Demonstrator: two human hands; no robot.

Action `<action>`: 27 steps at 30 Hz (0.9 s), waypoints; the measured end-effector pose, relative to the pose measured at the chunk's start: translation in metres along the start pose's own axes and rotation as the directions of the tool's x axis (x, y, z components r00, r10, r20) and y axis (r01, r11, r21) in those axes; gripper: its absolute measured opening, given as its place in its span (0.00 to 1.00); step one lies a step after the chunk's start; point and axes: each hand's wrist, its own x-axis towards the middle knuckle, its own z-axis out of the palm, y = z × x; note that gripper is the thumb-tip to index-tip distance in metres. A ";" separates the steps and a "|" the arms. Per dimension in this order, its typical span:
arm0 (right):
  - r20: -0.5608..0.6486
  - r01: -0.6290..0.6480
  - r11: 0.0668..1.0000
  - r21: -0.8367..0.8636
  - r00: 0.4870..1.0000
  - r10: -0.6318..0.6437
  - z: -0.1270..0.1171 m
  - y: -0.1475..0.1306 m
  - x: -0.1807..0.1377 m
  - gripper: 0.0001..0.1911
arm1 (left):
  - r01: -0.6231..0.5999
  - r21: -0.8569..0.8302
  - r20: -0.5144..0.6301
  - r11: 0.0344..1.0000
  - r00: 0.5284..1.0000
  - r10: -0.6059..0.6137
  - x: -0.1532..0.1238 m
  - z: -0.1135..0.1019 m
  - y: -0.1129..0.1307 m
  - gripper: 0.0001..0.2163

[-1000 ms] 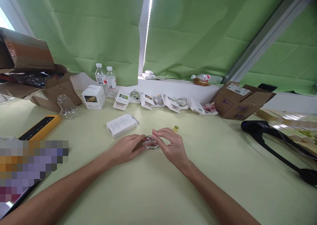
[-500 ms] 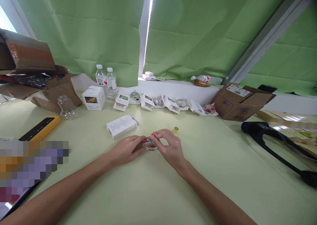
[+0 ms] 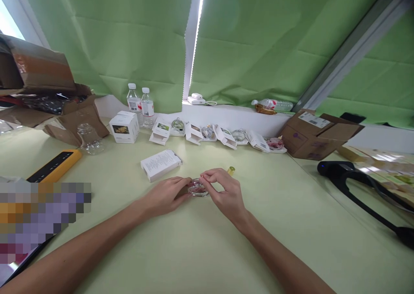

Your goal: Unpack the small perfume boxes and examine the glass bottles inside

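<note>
A small clear round glass bottle (image 3: 198,190) with something pinkish inside rests on the table between my hands. My left hand (image 3: 165,194) grips its left side between thumb and fingers. Above the bottle's right part, the thumb and fingertips of my right hand (image 3: 228,194) are pinched together. Whatever sits in that pinch is too small to make out. A gold cylindrical cap (image 3: 230,170) stands just behind my right hand. Behind my left hand, a white printed box (image 3: 161,164) lies flat.
Along the back stand a white cube box (image 3: 124,128), several opened small boxes (image 3: 225,137) with round glass bottles, and water bottles (image 3: 147,108). Cardboard boxes (image 3: 310,140) flank both sides. A yellow-black power strip (image 3: 54,165) lies left; a black curved device (image 3: 352,190) lies right.
The view has shifted slightly, so everything sits a little further right. My right fingertips have moved slightly rightward over the bottle, showing more of the glass; my left hand keeps its grip.
</note>
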 end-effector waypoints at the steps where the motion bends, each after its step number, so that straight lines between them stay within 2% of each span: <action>1: -0.005 0.006 1.000 -0.001 1.000 -0.006 0.000 0.000 0.000 0.10 | -0.001 0.000 -0.003 1.000 1.000 0.001 0.000 0.000 0.000 0.13; 10: 0.021 0.070 0.997 -0.023 0.997 -0.069 -0.002 0.004 -0.002 0.06 | -0.005 0.001 -0.014 1.000 1.000 0.005 0.000 0.000 0.000 0.13; 27: 0.019 -0.046 0.999 0.027 0.999 0.046 -0.002 -0.001 0.001 0.05 | -0.003 0.018 -0.005 1.000 1.000 0.003 -0.001 0.000 0.000 0.13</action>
